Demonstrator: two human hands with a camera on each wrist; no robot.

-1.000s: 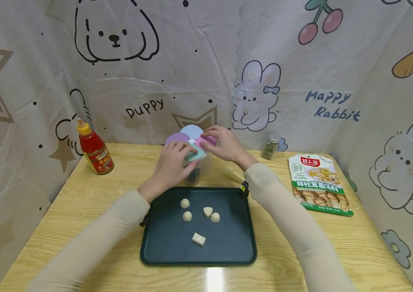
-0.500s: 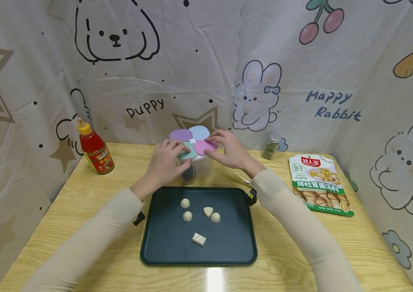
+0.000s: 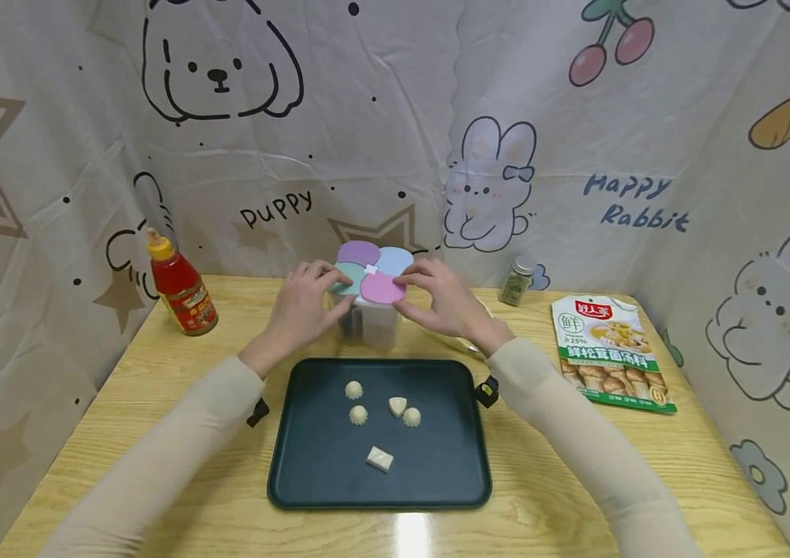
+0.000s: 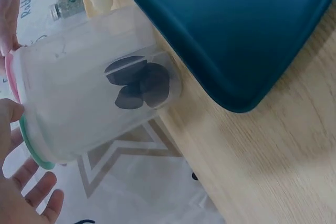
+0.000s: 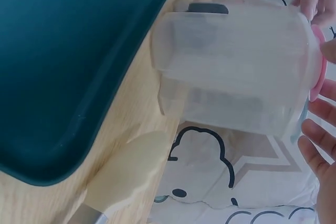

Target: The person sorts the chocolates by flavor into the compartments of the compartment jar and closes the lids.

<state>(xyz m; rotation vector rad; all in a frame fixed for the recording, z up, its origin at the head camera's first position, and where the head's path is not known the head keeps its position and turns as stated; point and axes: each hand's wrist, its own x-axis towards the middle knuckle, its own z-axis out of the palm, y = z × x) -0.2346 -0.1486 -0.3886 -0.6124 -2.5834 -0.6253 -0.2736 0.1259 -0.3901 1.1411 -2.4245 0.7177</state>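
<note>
A clear multi-compartment storage container (image 3: 378,327) stands behind the tray, topped by petal lids: purple (image 3: 358,253), blue (image 3: 396,260), green (image 3: 347,273) and pink (image 3: 382,288). My left hand (image 3: 302,308) grips its left side at the green lid, fingertips on top and thumb lower at the front. On the right, my right hand (image 3: 446,308) holds the lid edge by the pink petal, thumb below. Dark pieces (image 4: 156,85) lie in one compartment, seen through its wall in the left wrist view. Other compartments look cloudy.
A dark tray (image 3: 325,480) holds several small white pieces (image 3: 380,459). Cream-headed tongs (image 5: 126,174) lie right of the container. A red sauce bottle (image 3: 185,291) stands left; a spice jar (image 3: 516,280) and a soup packet (image 3: 611,353) are at right.
Both hands have turned the container clockwise as seen from above: the pink petal swung from right to front, the green one from front to left. The hands moved slightly apart.
</note>
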